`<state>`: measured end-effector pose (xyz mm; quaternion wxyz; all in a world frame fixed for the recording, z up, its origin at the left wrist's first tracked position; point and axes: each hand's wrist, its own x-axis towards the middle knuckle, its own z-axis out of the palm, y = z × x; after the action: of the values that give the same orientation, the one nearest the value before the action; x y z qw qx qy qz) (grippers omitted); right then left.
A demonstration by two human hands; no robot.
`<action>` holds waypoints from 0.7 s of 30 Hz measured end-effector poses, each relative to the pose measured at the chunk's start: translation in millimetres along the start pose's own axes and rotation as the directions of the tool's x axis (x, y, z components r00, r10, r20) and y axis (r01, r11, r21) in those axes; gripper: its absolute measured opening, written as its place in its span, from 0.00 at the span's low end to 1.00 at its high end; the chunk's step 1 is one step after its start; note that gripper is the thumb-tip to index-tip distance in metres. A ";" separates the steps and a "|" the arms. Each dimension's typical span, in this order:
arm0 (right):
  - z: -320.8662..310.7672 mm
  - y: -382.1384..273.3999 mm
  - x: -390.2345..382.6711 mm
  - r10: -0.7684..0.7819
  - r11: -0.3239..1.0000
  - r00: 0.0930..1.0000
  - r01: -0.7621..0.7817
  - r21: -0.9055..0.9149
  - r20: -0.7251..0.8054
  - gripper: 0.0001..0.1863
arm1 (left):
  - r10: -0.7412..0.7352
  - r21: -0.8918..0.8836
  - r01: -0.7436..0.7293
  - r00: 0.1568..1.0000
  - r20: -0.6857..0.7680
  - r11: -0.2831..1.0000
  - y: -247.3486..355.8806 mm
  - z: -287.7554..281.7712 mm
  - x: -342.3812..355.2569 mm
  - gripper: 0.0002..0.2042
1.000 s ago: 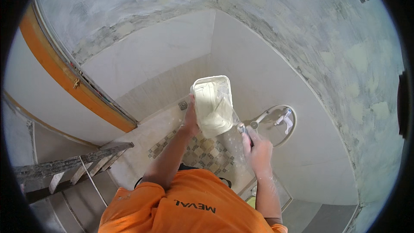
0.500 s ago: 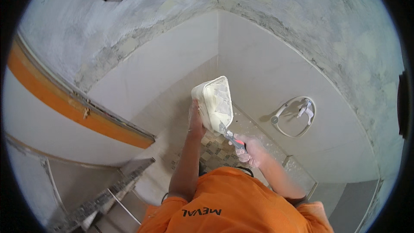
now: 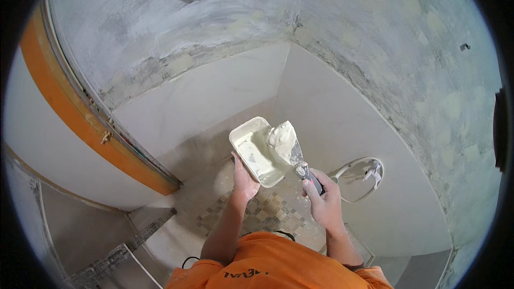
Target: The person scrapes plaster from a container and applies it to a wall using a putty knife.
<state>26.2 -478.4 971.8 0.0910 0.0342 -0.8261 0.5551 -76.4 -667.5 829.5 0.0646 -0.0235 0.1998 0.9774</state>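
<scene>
A shallow, pale rectangular tub (image 3: 259, 135) is held out in front of the body, near the middle of the view, tilted so that its inside is seen. It is supported along its lower left side by the left hand (image 3: 244, 181), the thumb laid against the outer wall. A putty knife (image 3: 296, 154) is gripped by its dark handle in the right hand (image 3: 325, 199), the fingers closed around it. The blade is heaped with thick cream-coloured paste (image 3: 282, 137) and held at the tub's right rim — whether the rim is touched cannot be told. Thin smears of paste are spread over the tub's bottom.

An orange shirt (image 3: 278, 259) is worn, with a short line of dark lettering (image 3: 246, 274) printed across the chest, partly lost in a fold. Below the tub, a mosaic patch (image 3: 267, 211) is set in the floor. At the right, a white tap (image 3: 373, 173) is ringed by a pale hose (image 3: 360, 201) — both mounted against the smooth lower wall (image 3: 401, 203).
</scene>
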 end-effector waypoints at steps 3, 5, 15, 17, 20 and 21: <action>14.9 -1.0 -2.5 -0.250 0.941 0.968 0.237 -0.241 -0.024 0.16 | -0.075 -0.013 0.075 0.997 0.008 0.997 5.1 -0.8 -11.7 0.39; 15.6 2.9 -5.7 -0.217 0.877 0.972 0.236 -0.419 0.093 0.16 | -0.084 0.014 0.084 0.996 0.014 0.996 3.7 -10.4 -12.7 0.39; 26.0 3.9 -12.7 -0.384 0.877 0.923 0.377 -0.299 0.036 0.17 | -0.066 0.009 0.066 0.997 0.025 0.998 24.4 -37.6 -33.2 0.39; 38.1 -4.3 -13.3 -0.307 0.897 0.948 0.316 -0.310 0.079 0.17 | -0.070 0.047 0.069 0.998 0.007 0.996 35.2 -40.7 -40.3 0.40; 62.5 -11.4 -5.9 -0.314 0.854 0.943 0.333 -0.400 0.114 0.17 | -0.081 0.068 0.085 0.995 -0.056 0.994 57.1 -45.4 -55.0 0.40; 71.9 -12.6 -3.3 -0.336 0.825 0.934 0.354 -0.440 0.121 0.17 | -0.074 0.086 0.080 0.995 -0.073 0.993 66.6 -46.5 -59.7 0.40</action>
<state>23.3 -549.8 956.3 0.1793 0.1713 -0.9144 0.3200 -25.4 -753.5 816.8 0.0963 -0.0626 0.2443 0.9629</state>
